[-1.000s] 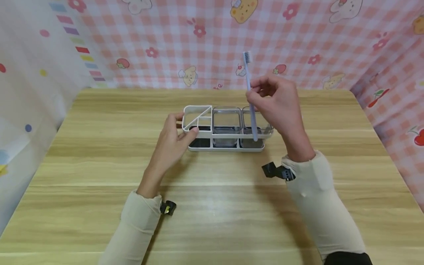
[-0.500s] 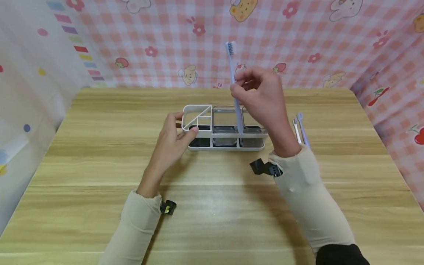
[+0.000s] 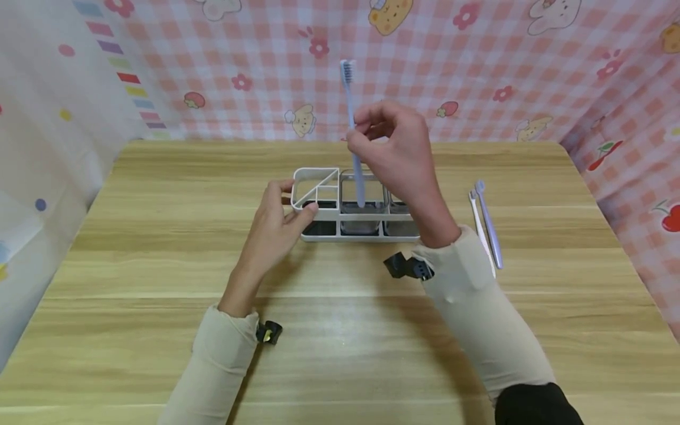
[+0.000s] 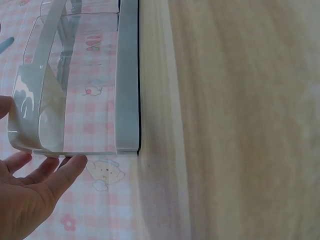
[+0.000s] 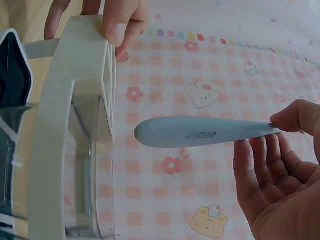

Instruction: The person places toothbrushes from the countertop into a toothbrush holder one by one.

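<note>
My left hand [image 3: 273, 227] grips the left end of a white toothbrush holder [image 3: 329, 216], thumb on the front rim and fingers behind. Diagonal and straight dividers split the holder's left top section. Two clear cups sit in it: the middle cup [image 3: 347, 189] and the right one, which my right arm partly covers. Between thumb and fingers, my right hand [image 3: 398, 150] pinches a light blue toothbrush [image 3: 358, 180] near its neck. The brush stands nearly upright, bristles up. In the right wrist view, the rounded handle end [image 5: 150, 132] is apart from the holder's top.
Two more toothbrushes, one white [image 3: 480, 233] and one purple [image 3: 490, 227], lie side by side on the wooden table [image 3: 340, 342] to the right. A pink checked cloth [image 3: 212, 59] hangs behind the table.
My right hand has carried the light blue toothbrush leftward, from over the right cup to over the middle one. The two lying toothbrushes have come into view. My left hand stays put.
</note>
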A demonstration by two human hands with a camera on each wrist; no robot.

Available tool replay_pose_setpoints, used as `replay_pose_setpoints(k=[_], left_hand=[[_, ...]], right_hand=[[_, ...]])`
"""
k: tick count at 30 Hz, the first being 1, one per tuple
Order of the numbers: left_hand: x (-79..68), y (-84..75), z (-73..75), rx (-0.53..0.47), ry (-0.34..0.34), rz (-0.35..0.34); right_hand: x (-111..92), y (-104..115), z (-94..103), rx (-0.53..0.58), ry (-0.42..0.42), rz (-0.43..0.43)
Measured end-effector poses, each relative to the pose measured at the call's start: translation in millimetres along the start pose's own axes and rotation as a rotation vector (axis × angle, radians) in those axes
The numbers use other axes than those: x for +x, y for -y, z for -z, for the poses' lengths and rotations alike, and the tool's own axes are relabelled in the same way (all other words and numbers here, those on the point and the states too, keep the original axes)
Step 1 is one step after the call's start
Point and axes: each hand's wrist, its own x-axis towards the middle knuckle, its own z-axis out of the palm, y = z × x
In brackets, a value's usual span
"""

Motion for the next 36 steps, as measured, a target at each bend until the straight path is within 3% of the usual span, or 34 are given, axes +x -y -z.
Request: replay_pose_setpoints(k=[8,22,36], left_hand=[[-0.6,0.6,-0.9,-0.039,0.003,-0.003],[0.6,0.0,-0.1,-0.025,-0.010,0.002],[0.2,-1.2,-0.7,-0.028,-0.010,-0.002]], right_hand=[[2,-1,-13.4,0.056,0.003,-0.002],[6,-4,-33.0,0.096,0.023,-0.031],[3,-21,-46.5,0.031,0.089,-0.065]])
